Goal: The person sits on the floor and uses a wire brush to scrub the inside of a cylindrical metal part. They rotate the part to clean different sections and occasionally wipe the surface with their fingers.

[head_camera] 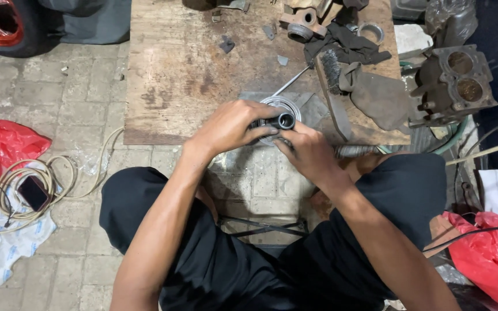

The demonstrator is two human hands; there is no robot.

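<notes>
My left hand (pixel 229 125) is wrapped around a short black tube-shaped part (pixel 283 121), its open round end facing up and to the right. Just below that tube, my right hand (pixel 306 151) has its fingers closed on the underside of the same part. Both hands hover over a round metal ring-shaped piece (pixel 280 104) lying on a grey sheet at the near edge of the worn wooden board (pixel 174 75). A thin metal rod (pixel 291 81) pokes out from behind the ring toward the back.
A wire brush (pixel 331 66), dark rags (pixel 353 49), a metal casting (pixel 301 24) and a ring (pixel 370 31) lie on the board's right side. An engine block (pixel 453 83) sits right of it. Red plastic bags (pixel 4 144), a coiled cable and a phone (pixel 33 192) are left.
</notes>
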